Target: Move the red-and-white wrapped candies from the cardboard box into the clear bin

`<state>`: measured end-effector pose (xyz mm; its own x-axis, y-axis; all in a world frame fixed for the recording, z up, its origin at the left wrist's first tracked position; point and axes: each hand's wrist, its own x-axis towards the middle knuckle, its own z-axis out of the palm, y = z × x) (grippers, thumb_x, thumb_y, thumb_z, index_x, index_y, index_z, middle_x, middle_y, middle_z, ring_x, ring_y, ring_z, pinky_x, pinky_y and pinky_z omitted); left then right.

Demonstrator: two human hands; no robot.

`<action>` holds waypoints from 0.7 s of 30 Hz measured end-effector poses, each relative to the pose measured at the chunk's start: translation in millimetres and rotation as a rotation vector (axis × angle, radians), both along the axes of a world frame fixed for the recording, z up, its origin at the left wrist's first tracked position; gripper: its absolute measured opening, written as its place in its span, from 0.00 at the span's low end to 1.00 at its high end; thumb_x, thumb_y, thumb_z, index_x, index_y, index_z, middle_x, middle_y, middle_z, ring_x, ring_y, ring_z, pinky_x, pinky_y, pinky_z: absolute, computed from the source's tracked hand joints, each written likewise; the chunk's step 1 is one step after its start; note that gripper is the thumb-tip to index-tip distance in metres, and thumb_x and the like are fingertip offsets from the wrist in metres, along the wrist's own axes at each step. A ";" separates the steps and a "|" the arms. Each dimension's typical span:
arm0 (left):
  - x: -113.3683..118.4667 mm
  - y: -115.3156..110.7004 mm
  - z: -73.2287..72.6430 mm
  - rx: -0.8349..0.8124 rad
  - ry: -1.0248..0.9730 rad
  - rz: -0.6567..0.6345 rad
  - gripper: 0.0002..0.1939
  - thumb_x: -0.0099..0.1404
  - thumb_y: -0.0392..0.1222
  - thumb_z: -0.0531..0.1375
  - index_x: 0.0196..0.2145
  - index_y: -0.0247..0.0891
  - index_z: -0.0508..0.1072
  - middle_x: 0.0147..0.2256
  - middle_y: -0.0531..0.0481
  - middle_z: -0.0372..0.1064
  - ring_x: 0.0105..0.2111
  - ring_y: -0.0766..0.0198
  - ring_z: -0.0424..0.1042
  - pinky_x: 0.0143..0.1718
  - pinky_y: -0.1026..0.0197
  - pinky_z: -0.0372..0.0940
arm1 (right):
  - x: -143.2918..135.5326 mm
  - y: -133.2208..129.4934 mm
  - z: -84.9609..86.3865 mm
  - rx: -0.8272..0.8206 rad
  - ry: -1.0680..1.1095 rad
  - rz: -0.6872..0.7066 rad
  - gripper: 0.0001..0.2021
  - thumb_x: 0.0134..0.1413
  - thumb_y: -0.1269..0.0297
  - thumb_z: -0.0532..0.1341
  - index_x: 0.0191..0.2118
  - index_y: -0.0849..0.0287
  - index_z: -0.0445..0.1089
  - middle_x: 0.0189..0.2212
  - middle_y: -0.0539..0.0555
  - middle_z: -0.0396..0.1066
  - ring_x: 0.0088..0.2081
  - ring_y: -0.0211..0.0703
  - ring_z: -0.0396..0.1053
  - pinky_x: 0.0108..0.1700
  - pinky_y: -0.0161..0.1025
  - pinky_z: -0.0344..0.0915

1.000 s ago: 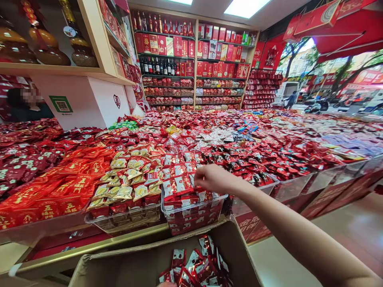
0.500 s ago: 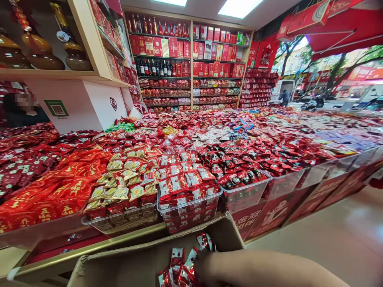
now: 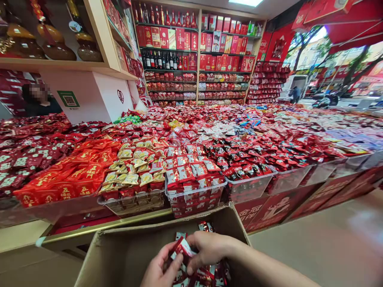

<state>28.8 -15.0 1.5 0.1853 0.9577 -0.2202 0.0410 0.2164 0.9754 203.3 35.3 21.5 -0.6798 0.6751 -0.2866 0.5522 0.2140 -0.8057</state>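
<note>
Inside an open cardboard box (image 3: 125,249), both my hands meet over a heap of small red-and-white wrapped candy packets (image 3: 206,275). My left hand (image 3: 161,268) is closed, thumb on top, on a red-and-white candy packet (image 3: 183,246). From the right, my right hand (image 3: 212,247) reaches over the box wall and grips packets at the same spot, its fingers curled; how many it holds is hidden. Just beyond the box stands a clear plastic bin (image 3: 196,190) stacked with neat rows of matching red-and-white packets.
Bins beside it hold gold-and-red packets (image 3: 140,163), bright red packets (image 3: 74,179) and dark red-and-black packets (image 3: 248,171). A gold-edged ledge (image 3: 72,239) runs behind the box at left. Shelves (image 3: 197,59) of bottles and boxes stand behind. A person (image 3: 38,101) is at far left.
My left hand has come into view and holds a packet. My right hand has lifted from the heap to meet it. The view has shifted slightly, so the scene sits further right.
</note>
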 end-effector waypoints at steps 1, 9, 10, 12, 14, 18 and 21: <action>3.4 2.1 10.2 0.020 0.010 0.038 0.14 0.53 0.48 0.59 0.35 0.37 0.73 0.31 0.49 0.75 0.31 0.60 0.71 0.33 0.63 0.65 | 1.0 -4.0 6.0 -0.045 0.115 -0.057 0.14 0.34 0.54 0.64 0.26 0.59 0.66 0.19 0.44 0.59 0.21 0.31 0.54 0.22 0.28 0.51; 23.7 11.9 48.5 -0.098 -0.371 0.287 0.11 0.53 0.43 0.61 0.35 0.37 0.74 0.25 0.54 0.75 0.24 0.67 0.70 0.23 0.70 0.62 | -15.1 -23.7 8.7 -0.068 0.690 -0.516 0.20 0.50 0.47 0.51 0.23 0.61 0.58 0.18 0.45 0.51 0.20 0.30 0.48 0.21 0.29 0.47; 25.7 11.8 49.5 -0.100 -0.399 0.279 0.11 0.53 0.43 0.61 0.34 0.37 0.75 0.25 0.54 0.75 0.24 0.66 0.70 0.23 0.69 0.62 | -16.8 -23.9 8.7 -0.074 0.716 -0.553 0.21 0.49 0.47 0.51 0.20 0.61 0.55 0.17 0.45 0.50 0.20 0.30 0.47 0.21 0.29 0.46; 29.5 11.7 51.9 -0.111 -0.439 0.270 0.09 0.53 0.42 0.61 0.33 0.38 0.75 0.25 0.54 0.75 0.23 0.65 0.70 0.25 0.67 0.64 | -18.4 -23.8 9.4 -0.129 0.771 -0.600 0.22 0.49 0.46 0.51 0.18 0.61 0.53 0.16 0.45 0.50 0.19 0.30 0.48 0.21 0.30 0.47; 32.5 11.9 54.7 -0.130 -0.469 0.258 0.09 0.54 0.42 0.60 0.33 0.38 0.75 0.25 0.54 0.76 0.25 0.63 0.72 0.26 0.66 0.65 | -17.9 -24.1 10.6 -0.217 0.795 -0.595 0.22 0.50 0.46 0.49 0.20 0.61 0.56 0.15 0.46 0.53 0.18 0.31 0.54 0.20 0.30 0.50; 32.5 11.6 57.6 -0.165 -0.487 0.260 0.14 0.57 0.43 0.58 0.41 0.38 0.71 0.33 0.51 0.75 0.33 0.61 0.72 0.32 0.64 0.66 | -12.1 -25.8 11.3 -0.012 0.656 -0.551 0.18 0.55 0.52 0.47 0.29 0.60 0.65 0.21 0.51 0.64 0.21 0.36 0.65 0.20 0.31 0.57; 29.8 8.2 57.4 -0.193 -0.502 0.297 0.20 0.58 0.49 0.55 0.48 0.40 0.65 0.39 0.49 0.73 0.38 0.61 0.70 0.37 0.63 0.65 | -7.1 -27.9 8.4 0.544 0.495 -0.467 0.13 0.55 0.62 0.50 0.44 0.53 0.66 0.38 0.55 0.67 0.36 0.41 0.66 0.36 0.36 0.64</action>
